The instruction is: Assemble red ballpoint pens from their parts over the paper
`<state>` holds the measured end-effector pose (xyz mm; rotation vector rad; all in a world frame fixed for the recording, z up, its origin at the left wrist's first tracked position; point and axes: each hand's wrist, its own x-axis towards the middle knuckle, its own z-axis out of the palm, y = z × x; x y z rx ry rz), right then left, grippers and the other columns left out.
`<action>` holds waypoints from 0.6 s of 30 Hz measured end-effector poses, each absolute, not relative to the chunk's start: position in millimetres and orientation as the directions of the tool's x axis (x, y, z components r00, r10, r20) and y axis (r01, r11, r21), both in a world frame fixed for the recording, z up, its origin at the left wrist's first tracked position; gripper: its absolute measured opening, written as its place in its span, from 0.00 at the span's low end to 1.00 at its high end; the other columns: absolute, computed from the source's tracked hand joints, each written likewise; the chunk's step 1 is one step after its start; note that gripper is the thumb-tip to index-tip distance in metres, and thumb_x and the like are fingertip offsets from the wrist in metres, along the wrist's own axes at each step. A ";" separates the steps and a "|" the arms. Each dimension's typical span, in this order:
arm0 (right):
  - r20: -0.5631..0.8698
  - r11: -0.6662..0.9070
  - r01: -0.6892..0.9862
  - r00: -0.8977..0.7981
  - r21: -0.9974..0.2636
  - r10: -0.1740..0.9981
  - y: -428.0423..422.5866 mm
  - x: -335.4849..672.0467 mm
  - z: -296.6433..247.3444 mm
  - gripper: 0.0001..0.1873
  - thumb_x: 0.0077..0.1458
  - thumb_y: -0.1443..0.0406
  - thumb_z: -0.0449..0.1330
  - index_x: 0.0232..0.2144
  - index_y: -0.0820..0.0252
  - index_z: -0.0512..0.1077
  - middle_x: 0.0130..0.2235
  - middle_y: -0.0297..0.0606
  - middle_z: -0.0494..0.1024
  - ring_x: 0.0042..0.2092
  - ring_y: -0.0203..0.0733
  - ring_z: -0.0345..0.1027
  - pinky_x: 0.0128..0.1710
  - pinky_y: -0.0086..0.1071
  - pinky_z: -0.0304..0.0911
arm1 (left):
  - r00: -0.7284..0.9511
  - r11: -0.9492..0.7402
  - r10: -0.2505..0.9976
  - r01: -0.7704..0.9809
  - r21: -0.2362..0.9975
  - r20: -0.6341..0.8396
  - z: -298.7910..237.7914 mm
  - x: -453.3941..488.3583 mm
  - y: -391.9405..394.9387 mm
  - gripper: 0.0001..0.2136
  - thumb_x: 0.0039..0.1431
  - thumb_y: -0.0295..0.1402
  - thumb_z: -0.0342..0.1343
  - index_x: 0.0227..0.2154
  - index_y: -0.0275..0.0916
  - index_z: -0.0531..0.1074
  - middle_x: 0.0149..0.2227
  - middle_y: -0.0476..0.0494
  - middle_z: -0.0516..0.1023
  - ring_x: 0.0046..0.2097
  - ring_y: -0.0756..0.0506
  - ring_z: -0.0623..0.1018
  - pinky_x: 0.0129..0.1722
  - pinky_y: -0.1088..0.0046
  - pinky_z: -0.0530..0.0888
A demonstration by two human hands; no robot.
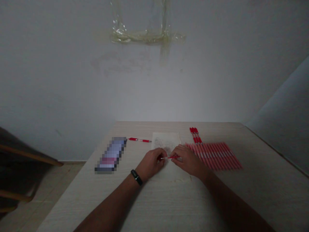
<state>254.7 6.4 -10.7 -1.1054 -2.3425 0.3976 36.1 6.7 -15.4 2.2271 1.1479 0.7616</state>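
Both hands meet near the middle of the table over a sheet of paper [173,137] with a dark smudged patch. Between them is a red pen [174,157] with a pale, thin end toward the left. My left hand [152,162], with a dark band on its wrist, is closed with curled fingers at the pale end. My right hand [187,159] pinches the red part. Just right of it lies a row of several paler red pens [217,156], side by side. Fingers hide part of the held pen.
Three red pens [196,136] lie together behind the row. One more red-and-silver pen [138,140] lies left of the paper, near a blurred-out phone-like device [112,154]. The table [156,206] meets a wall [149,93] with tape on it.
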 end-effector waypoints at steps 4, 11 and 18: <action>0.325 0.621 0.635 -0.530 -0.460 0.783 6.6 256.1 -10.3 0.06 0.56 0.69 0.64 0.37 0.57 0.71 0.38 0.35 0.75 0.44 0.42 0.68 0.48 0.37 0.58 | 0.471 -0.500 0.849 0.568 0.654 0.240 -16.2 34.6 8.3 0.09 0.53 0.23 0.55 0.36 0.38 0.74 0.34 0.46 0.77 0.34 0.48 0.74 0.34 0.76 0.68; 0.344 0.630 0.663 -0.528 -0.404 0.777 8.9 259.4 -7.7 0.05 0.57 0.71 0.63 0.34 0.58 0.70 0.36 0.34 0.74 0.42 0.41 0.67 0.46 0.36 0.58 | 0.441 -0.476 0.869 0.619 0.625 0.226 -16.6 33.3 10.1 0.09 0.55 0.26 0.56 0.38 0.40 0.75 0.35 0.45 0.78 0.35 0.47 0.75 0.36 0.74 0.69; 0.391 0.606 0.731 -0.482 -0.315 0.784 24.2 278.3 -6.5 0.04 0.57 0.70 0.63 0.32 0.59 0.71 0.35 0.37 0.74 0.42 0.45 0.65 0.43 0.37 0.58 | 0.376 -0.439 0.896 0.664 0.605 0.238 -16.2 29.9 11.0 0.07 0.57 0.28 0.56 0.39 0.40 0.75 0.35 0.45 0.79 0.35 0.46 0.76 0.37 0.73 0.70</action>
